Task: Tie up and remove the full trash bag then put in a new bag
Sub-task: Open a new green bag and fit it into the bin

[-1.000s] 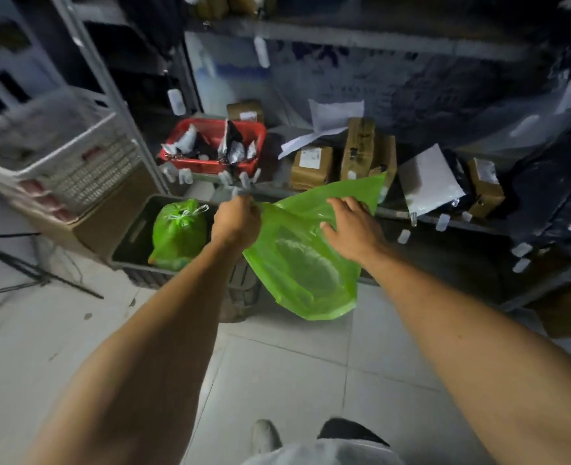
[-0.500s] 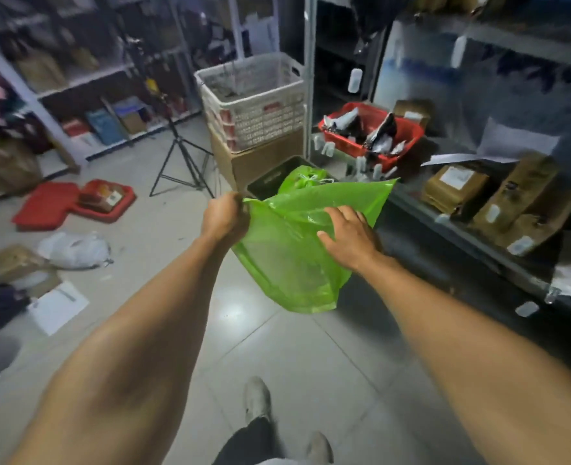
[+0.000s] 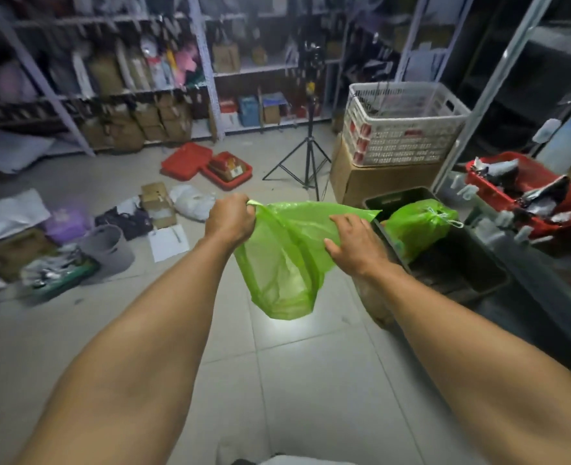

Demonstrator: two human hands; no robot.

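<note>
Your left hand [image 3: 232,219] pinches one rim corner of the new green bag [image 3: 285,263], and your right hand [image 3: 356,245] grips the opposite edge, stretching its mouth open for lining. The tied full bag [image 3: 418,223] sits in the black crate [image 3: 458,273] just beyond your right hand. Since half a second ago, your view swung left and the mouth widened.

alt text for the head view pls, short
A person's left hand grips one edge of an empty green trash bag while the right hand holds the other edge, spreading it above a tiled floor. A tied full green bag sits in a dark bin to the right.
</note>
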